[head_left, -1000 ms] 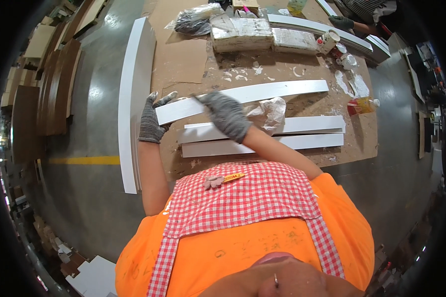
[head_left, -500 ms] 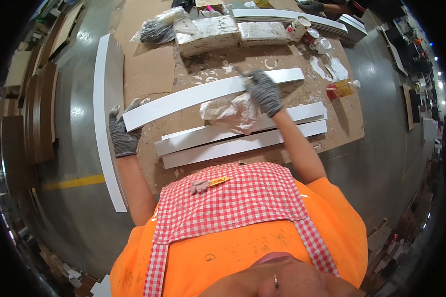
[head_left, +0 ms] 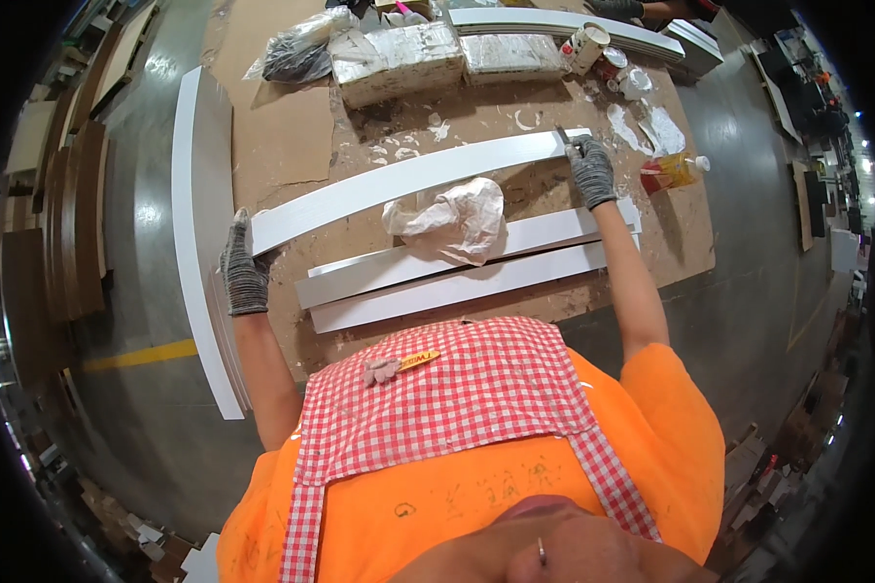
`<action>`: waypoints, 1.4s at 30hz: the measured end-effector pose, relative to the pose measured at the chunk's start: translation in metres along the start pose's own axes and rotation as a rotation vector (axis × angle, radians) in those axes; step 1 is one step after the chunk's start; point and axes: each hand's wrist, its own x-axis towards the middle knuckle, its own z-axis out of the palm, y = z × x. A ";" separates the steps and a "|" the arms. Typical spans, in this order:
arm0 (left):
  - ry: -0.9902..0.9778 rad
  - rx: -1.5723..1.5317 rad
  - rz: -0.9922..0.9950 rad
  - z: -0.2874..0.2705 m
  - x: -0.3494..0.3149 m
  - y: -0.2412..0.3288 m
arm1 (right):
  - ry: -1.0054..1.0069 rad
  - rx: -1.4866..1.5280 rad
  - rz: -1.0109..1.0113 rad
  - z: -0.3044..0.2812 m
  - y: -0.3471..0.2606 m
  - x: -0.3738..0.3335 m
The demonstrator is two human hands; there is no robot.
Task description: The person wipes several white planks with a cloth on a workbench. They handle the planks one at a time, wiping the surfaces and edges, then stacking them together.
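A long white board (head_left: 408,179) lies slantwise across the work table (head_left: 355,219). My left hand (head_left: 245,270), in a grey knit glove, is closed on the board's left end, thumb pointing up beside it. At the far right end is my right hand (head_left: 592,175), gloved alike, its fingers closed round a thin dark flat-bladed tool (head_left: 561,136) that touches the board; the tool's handle is hidden. Below the board's middle rests a crumpled whitish cloth (head_left: 457,219), partly over the nearer white boards (head_left: 360,282), which lie side by side.
Stacked white boards (head_left: 196,194) stand along the table's left edge. At the back are white-smeared blocks (head_left: 399,63), a plastic bag (head_left: 306,49), cans (head_left: 585,47) and more white boards (head_left: 525,21). A bottle of reddish-yellow liquid (head_left: 673,172) lies right. Another person's gloved hand (head_left: 616,9) shows top right.
My right hand has slid rightward along the board to its far end, with the tool. My left hand's spread fingers have closed on the left end. The cloth has shifted slightly.
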 end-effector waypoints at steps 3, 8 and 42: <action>-0.017 0.110 0.030 0.007 0.005 0.003 | 0.130 -0.191 0.124 0.000 0.098 0.021; -0.067 0.171 0.114 -0.007 -0.010 0.001 | 0.199 -0.048 0.066 -0.025 0.066 0.044; -0.486 -0.698 -0.069 -0.013 -0.052 0.007 | -0.438 0.673 -0.654 0.042 -0.402 -0.147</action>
